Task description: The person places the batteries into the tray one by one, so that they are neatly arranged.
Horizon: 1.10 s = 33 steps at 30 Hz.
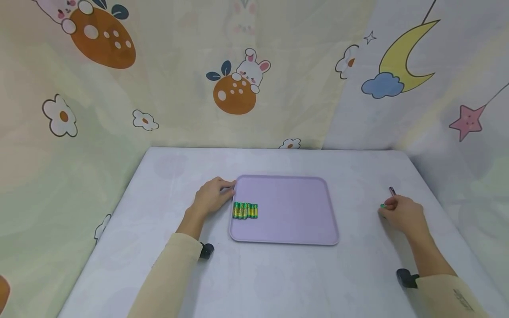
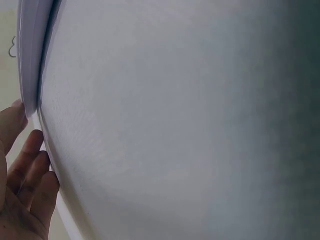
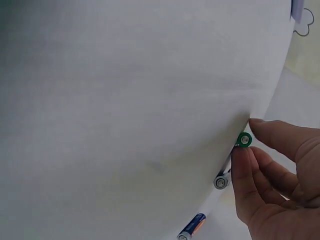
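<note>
With fingers extended, our left hand [image 1: 210, 197] touches the tray [image 1: 292, 210]; our right hand [image 1: 406, 215] pinches a green-ended battery [image 3: 244, 140] between thumb and fingers

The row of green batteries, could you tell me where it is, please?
In the head view, the battery row lies in the purple tray, by its left edge, near the left hand.

Tray [image 1: 286, 212]: smooth, plastic-looking, low sheen. Green batteries [image 1: 245, 211]: glossy wrap. Battery in right-hand fingers [image 3: 242, 172]: metal end. Table [image 1: 278, 282]: matt covering. Backdrop [image 1: 171, 88]: matt cloth, wrinkled.
</note>
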Available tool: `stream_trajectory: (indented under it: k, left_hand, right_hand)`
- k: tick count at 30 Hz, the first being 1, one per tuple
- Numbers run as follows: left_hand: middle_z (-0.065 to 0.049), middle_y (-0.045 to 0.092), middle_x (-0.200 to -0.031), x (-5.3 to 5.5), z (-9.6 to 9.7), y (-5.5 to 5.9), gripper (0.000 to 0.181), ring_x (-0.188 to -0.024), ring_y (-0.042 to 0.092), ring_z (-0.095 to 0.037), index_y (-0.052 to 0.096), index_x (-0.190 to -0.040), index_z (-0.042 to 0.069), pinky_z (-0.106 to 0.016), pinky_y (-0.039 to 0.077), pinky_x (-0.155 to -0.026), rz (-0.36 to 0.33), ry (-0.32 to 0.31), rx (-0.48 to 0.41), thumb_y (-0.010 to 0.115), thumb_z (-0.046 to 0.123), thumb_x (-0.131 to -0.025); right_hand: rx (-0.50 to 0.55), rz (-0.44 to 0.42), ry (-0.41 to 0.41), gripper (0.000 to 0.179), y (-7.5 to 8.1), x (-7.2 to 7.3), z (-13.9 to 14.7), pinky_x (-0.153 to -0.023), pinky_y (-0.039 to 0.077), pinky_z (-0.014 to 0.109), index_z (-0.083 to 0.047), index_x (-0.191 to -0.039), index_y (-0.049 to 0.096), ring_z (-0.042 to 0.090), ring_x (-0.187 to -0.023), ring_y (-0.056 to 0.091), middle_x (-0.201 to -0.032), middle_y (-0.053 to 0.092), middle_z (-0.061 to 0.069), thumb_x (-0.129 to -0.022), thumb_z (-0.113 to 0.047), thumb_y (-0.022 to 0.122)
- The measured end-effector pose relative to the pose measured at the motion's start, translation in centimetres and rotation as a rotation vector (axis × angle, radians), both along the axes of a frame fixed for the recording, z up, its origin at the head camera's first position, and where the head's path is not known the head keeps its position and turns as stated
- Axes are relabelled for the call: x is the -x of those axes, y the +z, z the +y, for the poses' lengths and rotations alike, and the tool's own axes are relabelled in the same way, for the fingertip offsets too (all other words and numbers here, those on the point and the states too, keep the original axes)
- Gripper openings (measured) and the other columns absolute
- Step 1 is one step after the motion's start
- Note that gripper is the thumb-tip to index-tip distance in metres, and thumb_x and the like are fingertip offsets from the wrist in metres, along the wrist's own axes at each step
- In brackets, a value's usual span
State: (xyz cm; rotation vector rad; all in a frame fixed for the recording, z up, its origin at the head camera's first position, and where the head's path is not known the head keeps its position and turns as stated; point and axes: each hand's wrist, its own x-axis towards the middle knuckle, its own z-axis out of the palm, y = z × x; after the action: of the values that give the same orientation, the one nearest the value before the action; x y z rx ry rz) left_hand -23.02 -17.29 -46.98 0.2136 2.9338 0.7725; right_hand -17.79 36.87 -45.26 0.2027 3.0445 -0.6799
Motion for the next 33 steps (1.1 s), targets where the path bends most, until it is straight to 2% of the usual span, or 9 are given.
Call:
stream_trajectory:
  k: [6, 10, 14, 17, 21, 24, 28, 33]
  left_hand:
    - [-0.007, 0.063, -0.137, 0.0, 0.0, 0.0, 0.043, -0.131, 0.057, -0.034, 0.062, -0.143, 0.028, -0.056, 0.048, -0.105, 0.002, 0.004, -0.004, 0.064, 0.039, -0.102]
    - [-0.007, 0.063, -0.136, -0.1, 0.0, -0.1, 0.042, -0.130, 0.058, -0.034, 0.062, -0.143, 0.027, -0.057, 0.048, -0.104, 0.006, 0.004, -0.012, 0.063, 0.039, -0.102]
    - [-0.006, 0.063, -0.137, -0.1, -0.1, -0.2, 0.042, -0.130, 0.058, -0.034, 0.062, -0.143, 0.028, -0.056, 0.048, -0.104, 0.005, 0.012, -0.009, 0.063, 0.040, -0.102]
    - [-0.006, 0.063, -0.136, 0.0, -0.1, -0.3, 0.043, -0.129, 0.058, -0.033, 0.062, -0.143, 0.028, -0.055, 0.049, -0.104, 0.007, 0.007, -0.001, 0.063, 0.040, -0.102]
    - [-0.007, 0.064, -0.134, 0.4, 0.0, -0.7, 0.043, -0.128, 0.059, -0.033, 0.062, -0.143, 0.028, -0.055, 0.050, -0.102, 0.014, -0.003, 0.007, 0.063, 0.040, -0.102]
    - [-0.007, 0.064, -0.134, 0.4, 0.3, -0.8, 0.042, -0.127, 0.060, -0.033, 0.062, -0.142, 0.028, -0.055, 0.051, -0.101, 0.016, -0.004, 0.011, 0.064, 0.040, -0.102]
    - [-0.007, 0.064, -0.134, 0.2, 0.5, -0.3, 0.042, -0.127, 0.060, -0.033, 0.062, -0.142, 0.028, -0.055, 0.051, -0.101, 0.012, -0.005, 0.013, 0.064, 0.039, -0.102]
    - [-0.007, 0.064, -0.135, 0.0, 0.3, 0.2, 0.042, -0.129, 0.059, -0.033, 0.063, -0.143, 0.027, -0.056, 0.050, -0.102, 0.009, 0.004, 0.016, 0.064, 0.037, -0.102]
  right_hand:
    - [-0.025, -0.008, 0.005, 0.028, 0.1, 0.4, -0.1, -0.056, 0.047, 0.034, 0.012, -0.100, 0.064, 0.035, -0.075, 0.063, -0.083, 0.067, 0.019, -0.089, -0.013, 0.067]
    - [0.013, -0.044, -0.024, 0.032, 0.1, 0.7, 0.0, -0.057, 0.046, 0.031, 0.011, -0.106, 0.065, 0.037, -0.082, 0.064, -0.090, 0.070, 0.022, -0.091, -0.018, 0.066]
    - [0.132, -0.130, -0.056, 0.044, 0.2, 0.9, 0.2, -0.066, 0.046, 0.032, 0.009, -0.119, 0.065, 0.036, -0.094, 0.063, -0.103, 0.071, 0.022, -0.096, -0.029, 0.065]
    - [0.276, -0.195, -0.068, 0.052, 0.5, 1.0, -0.1, -0.073, 0.049, 0.030, 0.008, -0.128, 0.062, 0.022, -0.095, 0.064, -0.107, 0.071, 0.015, -0.099, -0.035, 0.065]
    - [0.460, -0.210, -0.029, 0.056, 0.8, 0.9, -1.0, -0.076, 0.054, 0.019, 0.009, -0.135, 0.057, 0.000, -0.089, 0.066, -0.109, 0.071, 0.001, -0.100, -0.034, 0.067]
    - [0.546, -0.188, 0.019, 0.054, 0.8, 1.0, -2.1, -0.078, 0.056, 0.016, 0.011, -0.135, 0.055, -0.005, -0.088, 0.066, -0.106, 0.069, -0.006, -0.100, -0.028, 0.068]
    - [0.633, -0.175, 0.056, 0.050, 0.9, 1.5, -4.3, -0.082, 0.058, 0.017, 0.013, -0.133, 0.055, -0.004, -0.090, 0.066, -0.109, 0.069, -0.002, -0.100, -0.021, 0.068]
    - [0.733, -0.209, 0.089, 0.051, 1.5, 2.0, -7.6, -0.089, 0.057, 0.020, 0.011, -0.137, 0.053, 0.000, -0.097, 0.067, -0.121, 0.065, 0.010, -0.102, -0.022, 0.066]
